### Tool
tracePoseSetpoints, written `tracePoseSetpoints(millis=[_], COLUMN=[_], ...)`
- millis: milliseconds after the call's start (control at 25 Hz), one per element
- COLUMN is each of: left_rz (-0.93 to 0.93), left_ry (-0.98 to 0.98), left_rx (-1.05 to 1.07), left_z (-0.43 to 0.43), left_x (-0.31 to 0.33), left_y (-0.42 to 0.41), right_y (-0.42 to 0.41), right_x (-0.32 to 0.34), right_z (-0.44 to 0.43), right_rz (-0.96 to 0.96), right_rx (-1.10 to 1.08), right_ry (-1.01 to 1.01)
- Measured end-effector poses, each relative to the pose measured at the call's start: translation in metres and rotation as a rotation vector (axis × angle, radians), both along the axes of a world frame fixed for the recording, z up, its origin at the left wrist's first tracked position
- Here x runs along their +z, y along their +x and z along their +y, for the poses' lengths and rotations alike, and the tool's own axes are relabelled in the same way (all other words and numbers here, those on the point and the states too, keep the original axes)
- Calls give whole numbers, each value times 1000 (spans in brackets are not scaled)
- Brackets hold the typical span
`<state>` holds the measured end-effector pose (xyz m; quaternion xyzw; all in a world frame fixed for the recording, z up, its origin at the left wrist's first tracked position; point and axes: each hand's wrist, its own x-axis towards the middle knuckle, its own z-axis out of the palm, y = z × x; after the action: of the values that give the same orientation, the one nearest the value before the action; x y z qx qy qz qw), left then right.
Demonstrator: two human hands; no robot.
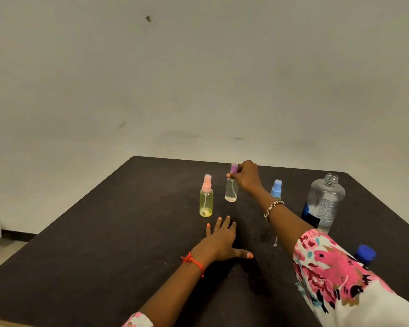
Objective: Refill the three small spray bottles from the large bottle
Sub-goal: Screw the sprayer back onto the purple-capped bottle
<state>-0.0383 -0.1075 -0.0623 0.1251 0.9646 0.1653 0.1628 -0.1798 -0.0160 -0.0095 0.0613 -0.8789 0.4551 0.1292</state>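
- Dark table [104, 232] carries everything.
- Large bottle [324, 201], upright and uncapped, stands at about four o'clock from the gripped sprayer, on the right arm's side.
- Right hand [246, 177] curls round the purple top of the middle spray bottle [231, 191], which stands upright; unscrewing likely comes next.
- Left hand [220, 239] lies flat at six o'clock of it, fingers straight, holding nothing.
- Pink-topped bottle [206, 201] stands at nine o'clock, blue-topped bottle [276, 188] at three.

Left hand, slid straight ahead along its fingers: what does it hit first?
Probably the base of the purple-capped bottle, gripped at its top by the right hand. The yellow bottle stands just left of that line from the left hand; depth is unclear.
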Motion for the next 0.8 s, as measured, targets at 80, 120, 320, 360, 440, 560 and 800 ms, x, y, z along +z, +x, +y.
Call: tracePoseSetpoints(millis=[80,120,320,360,440,560,800], left_rz=[2,5,19,26,81,308,543], left_ry=[2,-1,1,17,142,494,738], left_rx=[-7,-10,-2,0,18,197,621], left_z=[1,0,1,1,-2,-10,-28], left_x=[-1,-1,-1,-1,1,5,8], left_y=[0,0,1,2,2,6,7], right_y=[-2,-2,9,16,33,54,73], right_x=[0,0,7,11,21,33,13], right_z=[-1,-1,-3,-5,-12,-23,-38], right_rz=[-5,-16,12,84,221,155,-129], right_rx=[0,4,-26,-48,-43,173,331], right_ry=[2,9,78,50,-87,-209,202])
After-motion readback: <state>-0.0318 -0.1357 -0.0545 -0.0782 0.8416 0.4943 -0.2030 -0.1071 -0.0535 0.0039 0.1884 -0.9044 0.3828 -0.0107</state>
